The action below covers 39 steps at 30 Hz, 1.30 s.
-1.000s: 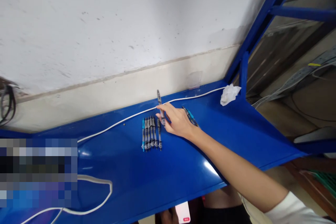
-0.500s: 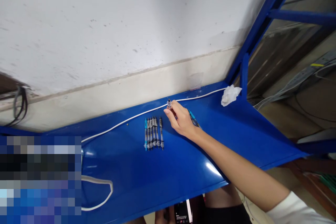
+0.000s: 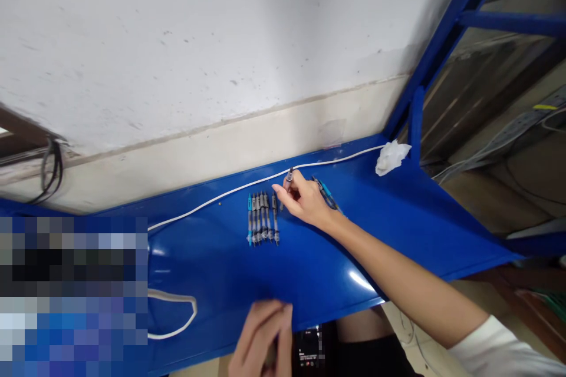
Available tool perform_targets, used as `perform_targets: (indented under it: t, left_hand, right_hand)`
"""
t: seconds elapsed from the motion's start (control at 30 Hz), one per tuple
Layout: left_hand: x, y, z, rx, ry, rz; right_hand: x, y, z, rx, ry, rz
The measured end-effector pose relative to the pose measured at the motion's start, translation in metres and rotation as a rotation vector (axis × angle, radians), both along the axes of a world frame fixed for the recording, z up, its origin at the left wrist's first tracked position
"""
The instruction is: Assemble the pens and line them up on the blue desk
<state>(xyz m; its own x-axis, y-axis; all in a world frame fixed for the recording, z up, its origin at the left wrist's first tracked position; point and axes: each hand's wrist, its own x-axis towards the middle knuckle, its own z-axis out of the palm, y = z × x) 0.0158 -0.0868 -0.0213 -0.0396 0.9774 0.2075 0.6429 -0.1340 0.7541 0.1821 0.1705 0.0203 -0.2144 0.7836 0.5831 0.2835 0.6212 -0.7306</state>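
Observation:
My right hand (image 3: 309, 197) is over the blue table, fingers curled around a pen (image 3: 289, 177) whose dark tip and clear end show above the index finger; the thumb points left, a little off it. Just left of this hand lies a row of several pens (image 3: 260, 218), mostly grey and black with a light-blue one at the left end. More pens (image 3: 325, 191), one with light blue, lie partly hidden behind my right wrist. My left hand (image 3: 265, 336) is at the table's front edge, fingers bent and smeared by motion; whether it holds anything is unclear.
A white cable (image 3: 234, 189) runs along the back of the blue table (image 3: 212, 271) to crumpled white plastic (image 3: 392, 157). Another white cable loop (image 3: 194, 312) lies front left. A lit phone (image 3: 308, 344) is below the front edge. Blue frame posts (image 3: 415, 123) rise at right.
My left hand has come up into view at the front edge. My right hand has shifted slightly, its thumb now farther from the pen. The row of pens stays in place.

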Motion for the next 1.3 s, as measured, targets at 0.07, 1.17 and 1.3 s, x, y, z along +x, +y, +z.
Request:
perform_targets:
  t: [0.07, 1.17, 1.3]
  left_hand:
    - [0.002, 0.054, 0.023, 0.187, -0.004, 0.006]
    - [-0.038, 0.237, 0.062, 0.011, -0.487, -0.138]
    - [-0.038, 0.239, 0.057, 0.042, -0.661, -0.165]
  right_hand:
    - [-0.002, -0.002, 0.002, -0.012, 0.039, 0.033]
    - [-0.009, 0.010, -0.001, -0.546, 0.437, 0.309]
    - [-0.007, 0.015, -0.005, -0.630, 0.516, 0.319]
